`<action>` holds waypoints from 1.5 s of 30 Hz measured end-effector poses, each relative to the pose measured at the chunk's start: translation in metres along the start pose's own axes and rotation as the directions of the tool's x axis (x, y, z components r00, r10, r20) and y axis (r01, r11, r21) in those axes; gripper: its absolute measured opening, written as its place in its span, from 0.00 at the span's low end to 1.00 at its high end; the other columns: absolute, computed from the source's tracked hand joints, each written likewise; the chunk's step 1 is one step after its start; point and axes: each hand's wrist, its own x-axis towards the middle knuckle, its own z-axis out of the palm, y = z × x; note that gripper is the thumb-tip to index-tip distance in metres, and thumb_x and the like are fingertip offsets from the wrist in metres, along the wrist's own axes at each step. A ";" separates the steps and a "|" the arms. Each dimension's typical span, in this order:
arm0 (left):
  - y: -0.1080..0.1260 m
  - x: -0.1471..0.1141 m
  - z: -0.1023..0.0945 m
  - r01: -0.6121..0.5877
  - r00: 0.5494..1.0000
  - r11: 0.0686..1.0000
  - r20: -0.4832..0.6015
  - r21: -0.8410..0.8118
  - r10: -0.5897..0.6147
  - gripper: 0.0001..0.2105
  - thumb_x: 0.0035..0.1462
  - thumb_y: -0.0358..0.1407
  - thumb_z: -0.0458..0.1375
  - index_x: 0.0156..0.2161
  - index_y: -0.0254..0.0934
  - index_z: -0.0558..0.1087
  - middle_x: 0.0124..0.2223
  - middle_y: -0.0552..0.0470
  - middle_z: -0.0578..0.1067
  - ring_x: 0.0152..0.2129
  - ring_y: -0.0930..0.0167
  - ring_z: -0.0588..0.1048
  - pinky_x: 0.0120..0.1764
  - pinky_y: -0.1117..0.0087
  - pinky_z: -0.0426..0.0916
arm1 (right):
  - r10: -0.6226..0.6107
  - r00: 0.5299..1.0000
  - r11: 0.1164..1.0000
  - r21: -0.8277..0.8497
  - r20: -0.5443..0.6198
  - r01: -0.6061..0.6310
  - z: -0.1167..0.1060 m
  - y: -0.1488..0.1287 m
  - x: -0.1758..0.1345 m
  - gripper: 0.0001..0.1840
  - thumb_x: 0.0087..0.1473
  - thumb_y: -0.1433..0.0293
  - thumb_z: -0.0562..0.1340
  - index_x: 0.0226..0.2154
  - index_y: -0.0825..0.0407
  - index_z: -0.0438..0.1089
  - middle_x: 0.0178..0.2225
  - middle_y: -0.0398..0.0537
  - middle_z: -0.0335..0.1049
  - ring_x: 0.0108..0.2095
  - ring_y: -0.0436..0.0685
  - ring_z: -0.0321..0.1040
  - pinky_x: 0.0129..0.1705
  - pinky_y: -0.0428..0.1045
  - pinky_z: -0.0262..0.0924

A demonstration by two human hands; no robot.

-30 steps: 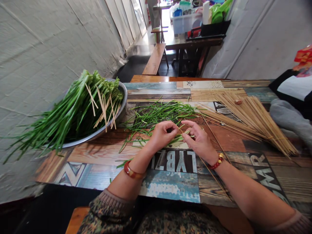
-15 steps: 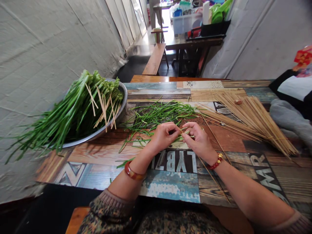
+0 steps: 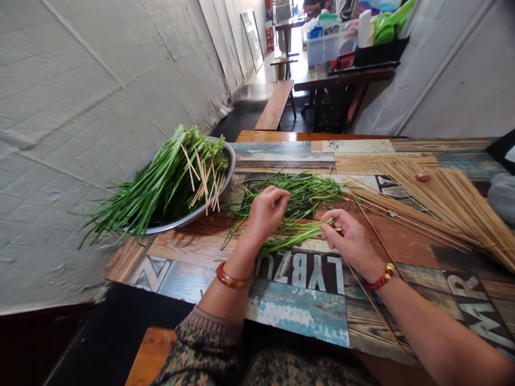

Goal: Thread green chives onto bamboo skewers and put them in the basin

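Note:
My right hand (image 3: 349,238) pinches the pale ends of a small bunch of garlic chives (image 3: 295,237), whose green leaves trail left over the table. To the left and slightly higher, my left hand (image 3: 269,212) is closed, thumb against fingers; whatever it may hold is too small to make out. Behind both hands lies a loose pile of thin green chives (image 3: 298,188). A thin bamboo skewer (image 3: 374,308) slants from beneath my right hand toward the table's near edge; I cannot tell whether the hand touches it.
On the left, a metal bowl (image 3: 232,167) holds a heap of chives (image 3: 161,179) with several skewered bundles (image 3: 206,179) on top. Bamboo skewers (image 3: 450,201) fan out at the right of the patterned table (image 3: 298,316). Beyond stand a bench (image 3: 276,104) and another table (image 3: 341,78).
My hands were together at the chive stems; now the left has come away to the left, while the right keeps the bunch. The view has swung left.

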 end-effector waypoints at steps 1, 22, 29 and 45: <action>-0.004 0.002 -0.007 0.023 0.999 0.996 -0.027 0.084 -0.021 0.10 0.60 0.32 0.51 0.36 0.35 0.76 0.34 0.49 0.75 0.32 0.71 0.72 0.36 0.72 0.64 | 0.000 1.000 1.000 0.002 0.000 0.000 0.000 0.000 0.000 0.11 0.54 0.62 0.60 0.38 0.51 0.63 0.20 0.37 0.63 0.16 0.47 0.61 0.17 0.43 0.55; -0.024 0.002 -0.039 0.150 0.987 0.933 0.000 0.327 -0.158 0.09 0.57 0.32 0.51 0.31 0.35 0.74 0.31 0.49 0.74 0.28 0.71 0.71 0.32 0.72 0.61 | 0.000 1.000 1.000 -0.013 -0.005 -0.001 0.001 0.001 0.000 0.13 0.55 0.61 0.59 0.38 0.52 0.63 0.21 0.39 0.65 0.16 0.47 0.61 0.17 0.43 0.54; -0.018 0.004 -0.022 0.120 0.989 0.983 0.101 -0.142 -0.106 0.07 0.52 0.31 0.55 0.34 0.32 0.74 0.25 0.55 0.71 0.22 0.76 0.67 0.26 0.76 0.59 | -0.004 1.000 1.000 -0.025 -0.003 0.004 0.000 0.003 -0.001 0.12 0.55 0.61 0.59 0.38 0.51 0.63 0.21 0.37 0.63 0.17 0.48 0.63 0.19 0.44 0.57; 0.006 0.006 -0.042 -0.208 0.747 0.900 -0.656 -0.382 -0.106 0.04 0.59 0.34 0.55 0.39 0.37 0.68 0.34 0.54 0.76 0.32 0.74 0.76 0.41 0.69 0.70 | -0.005 1.000 1.000 -0.003 0.004 0.005 0.001 -0.002 0.000 0.11 0.55 0.62 0.59 0.37 0.52 0.63 0.22 0.39 0.66 0.16 0.47 0.62 0.17 0.43 0.56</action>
